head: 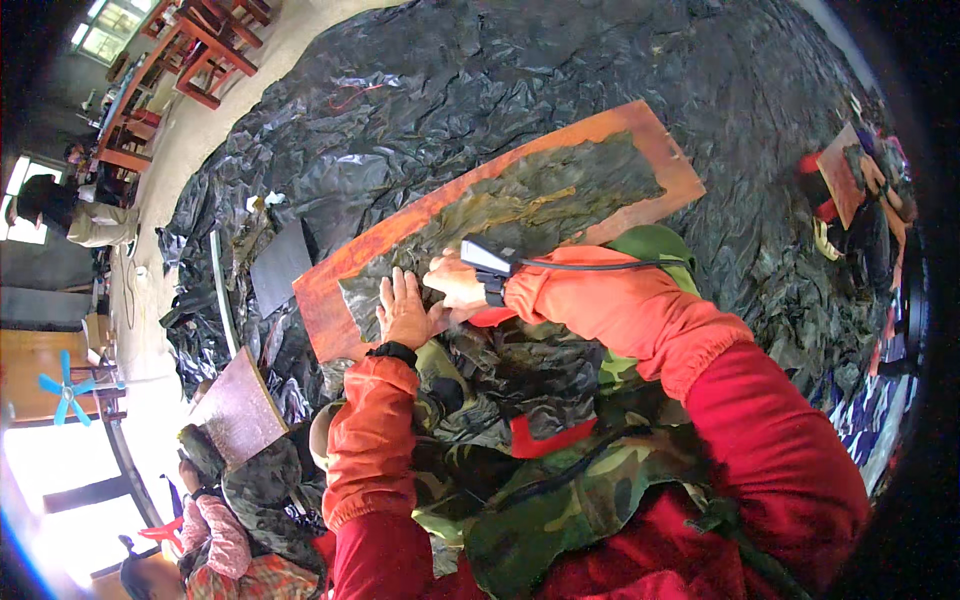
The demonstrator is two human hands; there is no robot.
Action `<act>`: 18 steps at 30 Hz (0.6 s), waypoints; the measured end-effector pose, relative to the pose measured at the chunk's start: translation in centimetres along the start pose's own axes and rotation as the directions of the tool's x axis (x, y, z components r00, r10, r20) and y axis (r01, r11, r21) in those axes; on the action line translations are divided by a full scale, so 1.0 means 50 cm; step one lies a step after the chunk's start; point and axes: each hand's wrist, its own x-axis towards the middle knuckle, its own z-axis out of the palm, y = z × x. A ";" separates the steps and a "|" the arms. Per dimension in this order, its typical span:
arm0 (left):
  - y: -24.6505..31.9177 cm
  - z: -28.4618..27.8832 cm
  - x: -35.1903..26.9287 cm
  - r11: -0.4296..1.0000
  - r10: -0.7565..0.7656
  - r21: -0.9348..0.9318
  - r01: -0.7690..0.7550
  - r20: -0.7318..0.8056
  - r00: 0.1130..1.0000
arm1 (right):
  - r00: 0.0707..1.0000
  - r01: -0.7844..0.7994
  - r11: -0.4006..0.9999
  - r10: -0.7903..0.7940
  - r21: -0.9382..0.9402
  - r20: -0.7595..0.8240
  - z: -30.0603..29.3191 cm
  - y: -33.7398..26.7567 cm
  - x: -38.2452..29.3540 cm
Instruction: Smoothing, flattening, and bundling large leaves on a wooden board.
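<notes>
A long reddish-brown board (330,322) lies slanting before me. Spread over most of it is a dark green-brown, wrinkled leafy sheet (525,187), perhaps kelp, with a yellowish ridge along its middle. My left hand (405,311) rests palm down on the sheet's near left part, fingers spread, a black band at the wrist. Close beside it, my right hand (457,281) touches the sheet's near edge with its fingers bent; whether it pinches anything is hidden. A white and black device (487,262) with a cable is strapped to my right wrist. Orange sleeve covers are on both forearms.
Crumpled black plastic sheeting (540,60) covers the floor. A dark panel (281,270) lies left of the board. A person (217,532) sits at lower left by another board (240,412); another works at far right. Red wooden stools (214,67) stand at upper left.
</notes>
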 end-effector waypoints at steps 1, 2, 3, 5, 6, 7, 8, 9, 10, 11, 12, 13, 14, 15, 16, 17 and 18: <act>0.006 -0.001 0.003 0.999 -0.014 0.031 0.015 -0.012 1.000 | 0.993 0.003 1.000 0.000 0.027 -0.121 -0.005 0.009 -0.010; 0.012 -0.010 0.000 0.999 -0.022 0.034 0.023 -0.017 1.000 | 0.984 -0.102 0.995 0.104 -0.023 0.145 -0.020 0.021 -0.023; 0.035 -0.015 0.000 0.999 -0.008 0.031 0.009 -0.055 0.998 | 0.966 -0.236 0.972 0.232 0.022 0.111 -0.018 0.054 -0.060; 0.071 -0.007 0.006 0.995 0.101 0.006 -0.101 -0.151 0.983 | 0.900 -0.436 0.897 0.432 0.076 0.064 -0.007 0.106 -0.134; 0.084 -0.006 0.005 0.995 0.096 0.008 -0.096 -0.150 0.984 | 0.868 -0.497 0.863 0.495 0.087 0.049 -0.017 0.107 -0.147; 0.101 -0.001 0.004 0.996 0.086 -0.018 -0.088 -0.106 0.991 | 0.897 -0.440 0.897 0.436 0.051 0.068 -0.035 0.116 -0.175; 0.090 -0.004 -0.002 0.998 0.055 -0.038 -0.058 -0.069 0.996 | 0.966 -0.237 0.955 0.252 -0.179 0.063 -0.103 0.079 -0.169; 0.090 0.005 0.006 0.996 0.061 -0.069 -0.062 -0.013 0.998 | 0.974 -0.226 0.956 0.227 -0.186 -0.017 -0.139 0.082 -0.182; 0.097 0.006 0.012 0.995 0.072 -0.071 -0.073 -0.010 0.997 | 0.974 -0.220 0.956 0.206 -0.193 -0.092 -0.167 0.098 -0.198; 0.091 0.002 0.008 0.996 0.073 -0.056 -0.073 -0.004 0.997 | 0.959 -0.283 0.937 0.273 -0.206 -0.076 -0.213 0.113 -0.200; 0.096 0.001 0.005 0.995 0.089 -0.050 -0.089 0.008 0.996 | 0.934 -0.356 0.905 0.354 -0.231 -0.055 -0.257 0.144 -0.217; 0.104 -0.004 0.008 0.993 0.118 -0.011 -0.118 0.015 0.993 | 0.871 -0.490 0.828 0.468 -0.273 -0.146 -0.269 0.194 -0.243; 0.102 -0.004 0.013 0.992 0.127 -0.020 -0.126 0.025 0.992 | 0.791 -0.612 0.730 0.564 -0.304 -0.239 -0.284 0.243 -0.272; 0.089 -0.005 0.017 0.986 0.164 -0.024 -0.164 0.006 0.986 | 0.744 -0.668 0.688 0.617 -0.284 -0.254 -0.309 0.283 -0.297; 0.081 -0.005 0.020 0.979 0.203 -0.031 -0.204 -0.013 0.979 | 0.694 -0.720 0.641 0.668 -0.266 -0.268 -0.339 0.315 -0.326; 0.083 -0.012 0.022 0.976 0.214 -0.030 -0.215 -0.016 0.977 | 0.654 -0.753 0.593 0.722 -0.284 -0.226 -0.356 0.338 -0.353; 0.084 -0.014 0.024 0.975 0.220 -0.041 -0.220 -0.015 0.975 | 0.610 -0.781 0.544 0.770 -0.306 -0.189 -0.375 0.361 -0.380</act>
